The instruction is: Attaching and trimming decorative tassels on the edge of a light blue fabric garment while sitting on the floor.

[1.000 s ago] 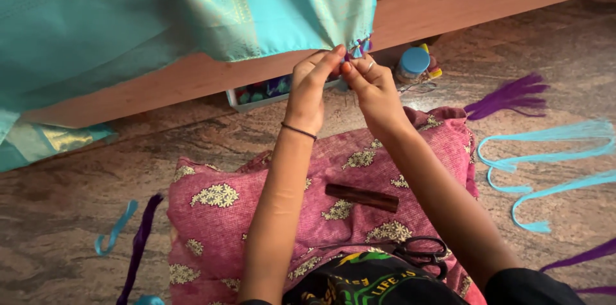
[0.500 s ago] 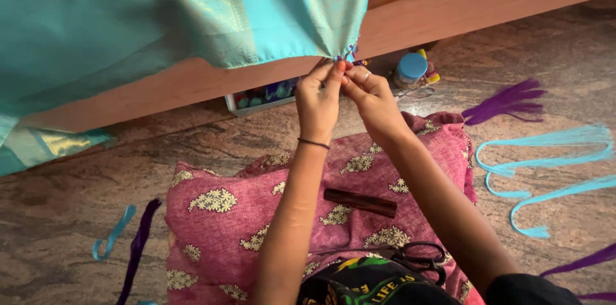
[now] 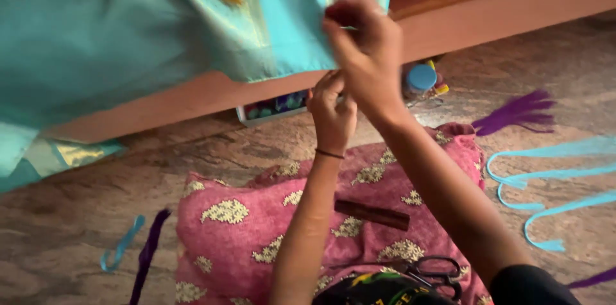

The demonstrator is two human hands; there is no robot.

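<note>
Fingers: those of the right hand [image 3: 366, 55] are pinched shut on the lower hem of the cloth [image 3: 128, 29], near its corner; those of the left hand [image 3: 332, 107] are curled narrow just beneath, though what is gripped there cannot be told.

Cloth: turquoise, draped from a wooden bed frame [image 3: 500, 10] above the floor, so that its hem hangs free and is brought within reach, apparently for work along the edge.

Cushion [image 3: 244, 234]: pink, patterned, laid on the floor under the forearms, likely as a rest. A brown comb-like bar [image 3: 372, 214] and black scissors [image 3: 430, 270] are kept on it, close by.

Containers: a shallow white tray [image 3: 273, 107] under the frame, holding small blue-green pieces; a blue-lidded jar [image 3: 420, 80] beside it, contents unclear.

Floor: turquoise strips [image 3: 545, 183] and a purple tassel [image 3: 516, 112] lie to the right.
</note>
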